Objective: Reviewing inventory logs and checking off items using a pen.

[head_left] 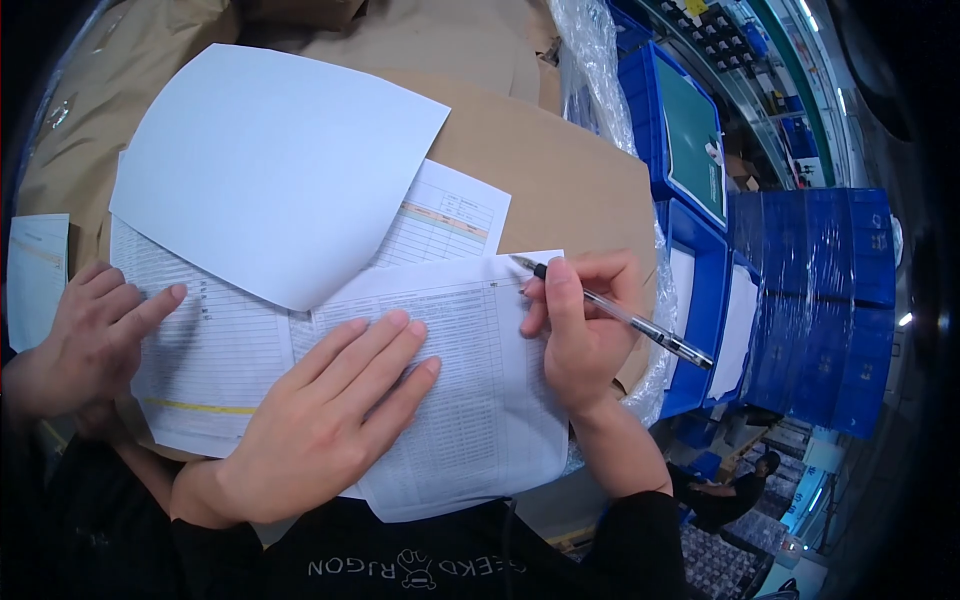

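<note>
My left hand [330,415] lies flat on a printed sheet [460,390] covered in dense table rows, its fingers stretched out and slightly spread. Over the sheet's upper right corner, my right hand [585,320] grips a clear-barrelled pen [640,322] with a black grip, the tip pointing up and to the left. Beside it at left is another printed list [215,345] with a yellow stripe. A co-worker's hand [95,325] points a finger at that list. A large blank white sheet [280,170] curls over the papers behind, partly covering a form [455,210] with coloured rows.
The papers rest on brown cardboard [570,190] edged with clear plastic wrap [600,80]. Blue bins [690,240] holding papers stand at the right, near wrapped stacked blue crates [810,300]. Another person [735,490] is farther off at lower right. A small sheet [38,260] sits far left.
</note>
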A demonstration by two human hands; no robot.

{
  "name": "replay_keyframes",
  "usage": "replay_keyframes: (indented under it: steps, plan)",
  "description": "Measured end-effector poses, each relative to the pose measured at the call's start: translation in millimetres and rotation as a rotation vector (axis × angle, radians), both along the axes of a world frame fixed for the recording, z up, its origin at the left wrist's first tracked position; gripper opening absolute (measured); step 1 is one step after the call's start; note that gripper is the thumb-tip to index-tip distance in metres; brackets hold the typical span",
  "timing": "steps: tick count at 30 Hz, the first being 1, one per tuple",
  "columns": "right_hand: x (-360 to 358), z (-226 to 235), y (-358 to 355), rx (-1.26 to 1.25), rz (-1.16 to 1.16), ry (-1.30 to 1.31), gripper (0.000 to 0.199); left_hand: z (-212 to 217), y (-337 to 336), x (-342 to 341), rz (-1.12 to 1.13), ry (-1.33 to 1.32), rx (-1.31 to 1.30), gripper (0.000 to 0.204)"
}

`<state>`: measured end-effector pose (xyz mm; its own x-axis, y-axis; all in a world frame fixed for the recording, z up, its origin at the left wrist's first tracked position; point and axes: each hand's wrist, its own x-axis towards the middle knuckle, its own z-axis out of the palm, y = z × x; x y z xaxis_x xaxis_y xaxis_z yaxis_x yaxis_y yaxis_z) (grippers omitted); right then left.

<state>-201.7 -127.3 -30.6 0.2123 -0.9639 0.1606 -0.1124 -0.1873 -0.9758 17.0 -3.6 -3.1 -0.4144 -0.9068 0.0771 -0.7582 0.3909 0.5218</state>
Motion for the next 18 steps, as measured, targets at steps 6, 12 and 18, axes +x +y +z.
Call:
replay_keyframes:
  steps: [6,12,18]
  plan:
    - [-8.6,-1.4,3.6,0.038,0.022,0.079,0.015,-2.0,-2.0,-0.7,-0.010,-0.002,-0.047,0.051]
    - [5.7,-2.6,4.7,0.054,-0.048,0.007,0.015,-10.0,5.5,1.1,-0.031,-0.041,-0.177,0.041]
    - [3.4,-0.7,1.3,-0.126,0.032,0.130,0.021,-7.7,7.4,-2.4,0.004,-0.043,-0.265,0.036]
